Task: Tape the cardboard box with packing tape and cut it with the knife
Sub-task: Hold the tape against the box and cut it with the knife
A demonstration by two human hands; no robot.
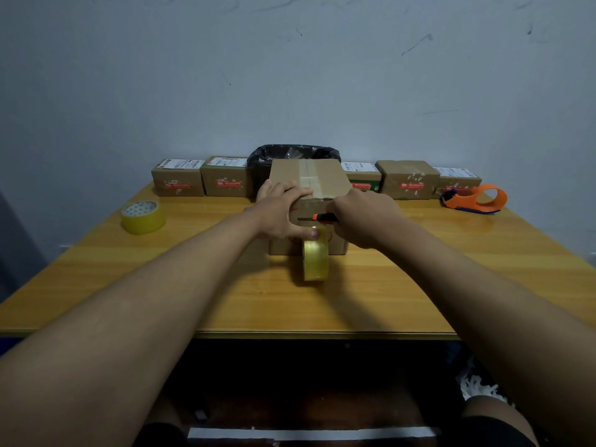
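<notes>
A brown cardboard box (325, 175) stands in the middle of the table, with a strip of clear tape running across its top and down its near face. My left hand (280, 211) presses on the box's near top edge, thumb reaching down to the tape. My right hand (364, 217) grips an orange utility knife (317, 217), its blade pointing left across the box's front face, just above the tape roll. The yellowish packing tape roll (315, 259) stands on edge against the front of the box, still joined to the strip.
A second tape roll (143, 217) lies at the table's left. An orange tape dispenser (474, 200) sits at the right. Several small labelled boxes (179, 179) line the back edge, with a black-lined bin (290, 153) behind the main box.
</notes>
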